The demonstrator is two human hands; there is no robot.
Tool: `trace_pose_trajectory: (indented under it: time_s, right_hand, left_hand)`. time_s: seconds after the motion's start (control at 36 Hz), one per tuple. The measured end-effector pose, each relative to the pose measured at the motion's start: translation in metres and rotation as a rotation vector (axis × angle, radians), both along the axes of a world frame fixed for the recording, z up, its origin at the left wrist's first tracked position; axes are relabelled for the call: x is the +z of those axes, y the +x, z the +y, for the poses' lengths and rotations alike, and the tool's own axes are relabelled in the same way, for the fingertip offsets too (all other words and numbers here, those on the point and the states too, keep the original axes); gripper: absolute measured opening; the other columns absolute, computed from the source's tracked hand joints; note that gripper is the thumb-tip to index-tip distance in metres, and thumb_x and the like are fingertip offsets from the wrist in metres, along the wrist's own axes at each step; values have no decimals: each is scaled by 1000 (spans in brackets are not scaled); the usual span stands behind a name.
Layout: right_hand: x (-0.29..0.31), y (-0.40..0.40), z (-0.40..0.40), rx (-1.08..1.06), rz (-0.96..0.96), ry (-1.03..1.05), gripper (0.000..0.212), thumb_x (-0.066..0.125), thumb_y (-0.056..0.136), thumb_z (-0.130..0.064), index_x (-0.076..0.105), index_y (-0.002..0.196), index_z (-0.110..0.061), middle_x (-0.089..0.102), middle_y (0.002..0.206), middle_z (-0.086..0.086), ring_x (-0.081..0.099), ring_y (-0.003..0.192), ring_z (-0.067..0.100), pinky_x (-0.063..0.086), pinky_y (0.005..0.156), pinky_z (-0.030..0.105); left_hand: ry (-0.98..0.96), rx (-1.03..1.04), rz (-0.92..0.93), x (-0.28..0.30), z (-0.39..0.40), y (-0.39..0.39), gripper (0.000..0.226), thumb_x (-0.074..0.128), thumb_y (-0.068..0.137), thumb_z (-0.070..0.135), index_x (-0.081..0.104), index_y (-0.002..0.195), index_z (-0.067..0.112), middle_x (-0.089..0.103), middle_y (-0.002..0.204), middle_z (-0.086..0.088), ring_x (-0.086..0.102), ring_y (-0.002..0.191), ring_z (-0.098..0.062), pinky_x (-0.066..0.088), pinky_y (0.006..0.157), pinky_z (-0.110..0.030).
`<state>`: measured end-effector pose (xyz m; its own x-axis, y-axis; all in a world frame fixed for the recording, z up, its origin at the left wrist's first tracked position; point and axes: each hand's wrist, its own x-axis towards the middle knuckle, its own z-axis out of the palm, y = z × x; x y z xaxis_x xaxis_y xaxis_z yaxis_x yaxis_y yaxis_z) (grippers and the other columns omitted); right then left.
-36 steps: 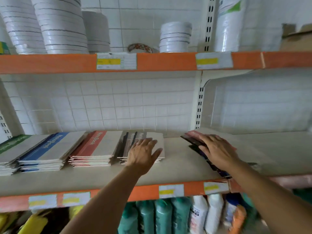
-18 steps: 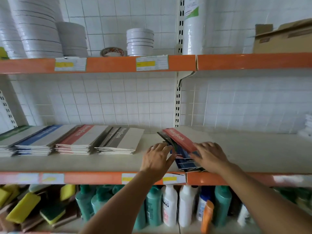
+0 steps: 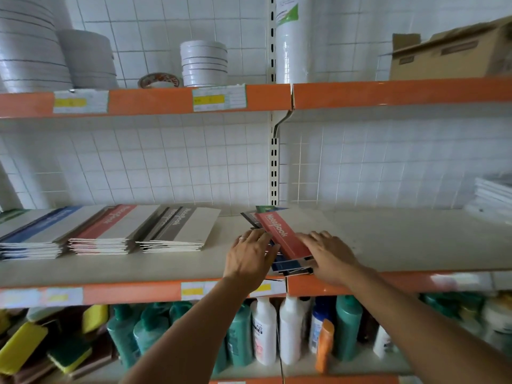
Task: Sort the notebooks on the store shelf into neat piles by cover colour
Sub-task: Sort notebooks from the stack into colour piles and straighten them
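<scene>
Lying along the middle shelf (image 3: 388, 245), three sorted piles are seen from nine o'clock toward the centre: a blue-striped pile (image 3: 36, 234), a red-striped pile (image 3: 110, 231) just beside it, and a grey-striped pile (image 3: 180, 231) next in line. A green cover is glimpsed at the far nine o'clock edge, mostly cut off. Near the centre, an unsorted heap of notebooks (image 3: 291, 266) is spread at the shelf's front edge, topped by a red notebook (image 3: 282, 236) tilted toward eleven o'clock. The heap is touched on its nine o'clock side by the left hand (image 3: 249, 259), fingers loosely extended over the covers. Its three o'clock side is pressed by the right hand (image 3: 329, 256), fingers spread flat. At three o'clock, a white stack (image 3: 490, 195) is seen against the tiles. Bottles (image 3: 277, 331) are ranged at six o'clock on the shelf below.
</scene>
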<state>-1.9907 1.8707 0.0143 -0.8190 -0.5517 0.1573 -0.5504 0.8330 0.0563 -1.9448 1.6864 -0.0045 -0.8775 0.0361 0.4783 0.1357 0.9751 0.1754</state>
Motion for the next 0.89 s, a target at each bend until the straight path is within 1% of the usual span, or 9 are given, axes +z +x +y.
trace_pose_trajectory:
  time_s: [0.14, 0.25, 0.33, 0.42, 0.47, 0.53, 0.61, 0.75, 0.89]
  right_hand:
    - [-2, 9, 6, 63, 81, 16, 51, 48, 96, -29, 35, 145, -24, 40, 131, 1, 37, 121, 17, 31, 99, 29]
    - [-2, 14, 11, 47, 62, -132, 40, 44, 98, -17, 44, 137, -22, 41, 138, -4, 42, 121, 12, 40, 92, 23]
    - [8, 13, 17, -61, 133, -182, 40, 42, 97, -8, 42, 134, -22, 56, 127, -4, 59, 97, 10, 41, 72, 17]
    - [19, 11, 25, -115, 217, -196, 62, 44, 96, -5, 23, 150, -28, 58, 129, 0, 64, 93, 15, 48, 71, 23]
    - [24, 11, 29, -117, 232, -198, 75, 46, 95, -5, 7, 152, -33, 53, 137, 1, 63, 103, 18, 51, 79, 27]
    - [27, 11, 33, -127, 212, -160, 79, 48, 94, -6, 2, 152, -33, 39, 150, -1, 53, 122, 17, 47, 91, 27]
    - [27, 10, 37, -128, 200, -101, 77, 48, 94, -5, 5, 153, -31, 24, 157, -5, 36, 137, 13, 39, 103, 24]
    - [17, 7, 43, -127, 189, -149, 75, 42, 93, 4, 12, 153, -30, 26, 156, -3, 37, 138, 15, 41, 102, 26]
    - [1, -1, 43, -58, 225, -260, 81, 60, 73, 19, 44, 143, -18, 54, 138, 11, 59, 117, 30, 55, 80, 37]
  left_hand:
    - [25, -14, 53, 0, 3, 3, 65, 14, 90, 53, 56, 127, 20, 57, 130, 2, 50, 121, -20, 39, 95, -34]
    - [49, 27, 81, -2, 6, 2, 40, 31, 97, 42, 57, 114, 16, 57, 112, -1, 54, 103, -23, 41, 82, -33]
    - [47, 39, 78, 1, 13, 2, 29, 37, 98, 35, 53, 110, 15, 51, 109, -4, 51, 97, -23, 38, 77, -31]
    - [12, -38, 39, 5, 28, -2, 30, 39, 100, 34, 50, 119, 14, 50, 118, -3, 47, 108, -21, 38, 86, -29]
    - [-25, -99, -45, 5, 39, -8, 40, 38, 100, 37, 44, 133, 16, 46, 135, -3, 40, 125, -21, 33, 101, -32]
    - [-80, -139, -156, 2, 51, -14, 54, 37, 100, 43, 28, 147, 19, 28, 154, -3, 21, 142, -21, 16, 115, -37]
    - [-184, -127, -259, -5, 61, -18, 66, 37, 98, 50, 11, 153, 24, 13, 160, -2, 5, 147, -22, 1, 118, -40]
    - [-294, -95, -131, -8, 56, -12, 73, 50, 93, 46, 16, 151, 18, 36, 147, -6, 25, 139, -26, 5, 117, -42]
    - [-413, -51, -85, 2, 47, -3, 57, 49, 98, 28, 25, 148, 15, 42, 136, -11, 36, 131, -30, 11, 117, -41]
